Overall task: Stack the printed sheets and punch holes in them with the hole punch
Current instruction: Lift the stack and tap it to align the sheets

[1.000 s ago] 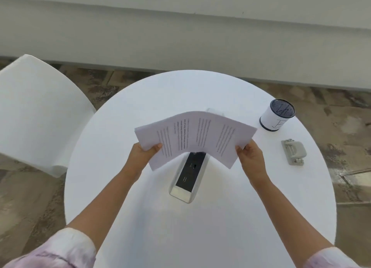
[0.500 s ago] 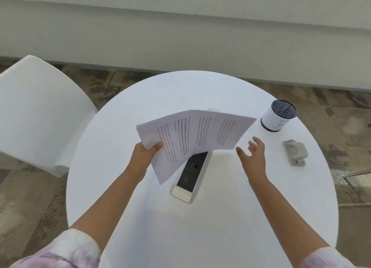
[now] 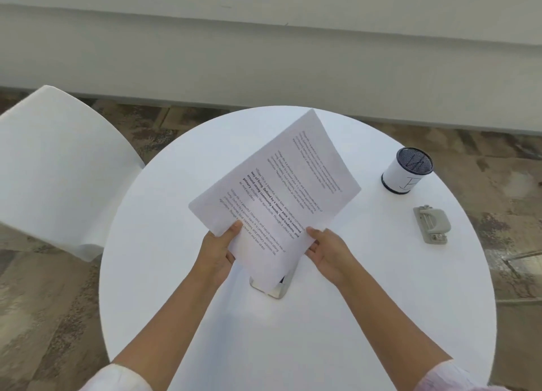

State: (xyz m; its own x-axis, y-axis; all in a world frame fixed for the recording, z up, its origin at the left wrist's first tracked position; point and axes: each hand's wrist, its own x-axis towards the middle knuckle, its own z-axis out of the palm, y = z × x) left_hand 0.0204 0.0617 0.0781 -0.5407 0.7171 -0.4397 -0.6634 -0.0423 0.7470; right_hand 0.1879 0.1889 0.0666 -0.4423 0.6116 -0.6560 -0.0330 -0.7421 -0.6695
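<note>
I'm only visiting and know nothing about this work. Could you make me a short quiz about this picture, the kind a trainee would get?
1. True or false: the hole punch is lying on the table, with neither hand touching it.
2. Which hands hold the printed sheets? A) left hand only B) right hand only C) both
3. Fill in: the hole punch lies on the person's ____ side, nearer to them than the mesh pen cup.

Key: 1 true; 2 C; 3 right.
</note>
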